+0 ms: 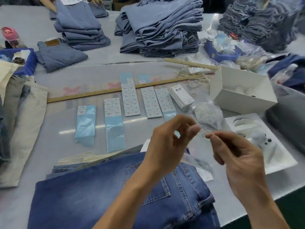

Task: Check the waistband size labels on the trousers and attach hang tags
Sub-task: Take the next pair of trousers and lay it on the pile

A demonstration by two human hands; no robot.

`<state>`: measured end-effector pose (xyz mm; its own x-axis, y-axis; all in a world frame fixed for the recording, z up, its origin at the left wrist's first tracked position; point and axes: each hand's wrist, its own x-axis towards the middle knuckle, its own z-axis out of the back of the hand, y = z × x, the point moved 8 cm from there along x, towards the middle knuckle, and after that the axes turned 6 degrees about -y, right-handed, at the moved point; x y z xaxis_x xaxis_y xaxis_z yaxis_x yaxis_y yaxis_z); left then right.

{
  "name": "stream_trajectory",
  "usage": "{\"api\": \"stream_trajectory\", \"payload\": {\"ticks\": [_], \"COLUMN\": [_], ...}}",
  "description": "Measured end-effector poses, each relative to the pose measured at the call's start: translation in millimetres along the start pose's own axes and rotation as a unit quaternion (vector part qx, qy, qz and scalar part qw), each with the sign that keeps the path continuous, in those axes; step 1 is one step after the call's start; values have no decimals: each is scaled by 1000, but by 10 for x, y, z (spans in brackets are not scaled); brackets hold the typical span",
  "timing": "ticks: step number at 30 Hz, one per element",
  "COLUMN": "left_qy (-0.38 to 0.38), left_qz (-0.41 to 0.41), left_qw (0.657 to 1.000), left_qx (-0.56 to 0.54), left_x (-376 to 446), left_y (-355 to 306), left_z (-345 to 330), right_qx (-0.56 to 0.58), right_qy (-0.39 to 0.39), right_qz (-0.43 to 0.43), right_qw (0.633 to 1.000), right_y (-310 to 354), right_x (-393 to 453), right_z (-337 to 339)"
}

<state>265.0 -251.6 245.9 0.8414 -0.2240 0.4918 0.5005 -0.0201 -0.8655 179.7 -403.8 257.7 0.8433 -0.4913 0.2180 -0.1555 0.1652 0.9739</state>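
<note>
Both hands raised above the dark blue trousers [115, 192], which lie folded on the worktop [140, 60] at the near edge, back pocket up. Left hand [166, 146] and right hand [239, 156] sit close together, fingertips nearly meeting. Left fingers [194, 129] curled, pinching a thin white tag string [203, 132]; right fingers [214, 138] curled narrow, pinching the same string from the other side. String detail blurred. A white hang tag [205, 175] peeks out beside the trousers, under the hands. Beyond the trousers: sticker sheets [130, 100] of size labels on blue backing, laid in rows. Behind those, a long wooden ruler [115, 90]. A pack of hang tags [181, 98] sits right of the sheets, a bag of strings [209, 114] next to it, open white box [239, 90] further right. Light blue jeans stacks [161, 27] far side of the ruler.
</note>
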Motion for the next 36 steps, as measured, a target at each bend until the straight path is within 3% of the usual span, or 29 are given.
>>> {"api": "stream_trajectory", "payload": {"ticks": [2,3,5,7,11,14,17,20,23,27,31,36], "left_qy": [-26,-13,102,202,141,164,176,114,77,58,70,54], "left_qz": [144,200,264,258,244,239,265,320,353,380,348,294], "left_qw": [989,979,936,896,915,907,920,937,932,922,931,953], "left_qx": [-16,44,209,298,289,307,230,76,-17,-54,-90,-58], "left_x": [-81,-141,-322,-515,-590,-565,-529,-457,-494,-549,-524,-523], "left_y": [539,840,1326,1588,1689,1690,1664,1649,1668,1683,1602,1573], "left_z": [-48,-68,-185,-327,-311,-333,-356,-226,-124,-90,-86,-13], "right_qx": [-25,-52,-144,-236,-325,-335,-323,-332,-342,-354,-283,-182], "right_qy": [-37,-61,-91,-70,26,53,44,21,-1,-34,-100,-86], "right_qz": [15,30,70,93,16,-44,-105,-135,-144,-121,-121,-150], "right_qw": [999,996,983,965,945,940,939,933,929,927,946,968], "right_y": [85,126,167,51,-664,-1126,-1443,-1603,-1656,-1617,-1606,-1642], "right_x": [6,4,-9,-25,-51,-79,-81,-108,-166,-245,-330,-341], "right_z": [289,436,639,624,270,-33,-243,-341,-367,-390,-415,-488]}}
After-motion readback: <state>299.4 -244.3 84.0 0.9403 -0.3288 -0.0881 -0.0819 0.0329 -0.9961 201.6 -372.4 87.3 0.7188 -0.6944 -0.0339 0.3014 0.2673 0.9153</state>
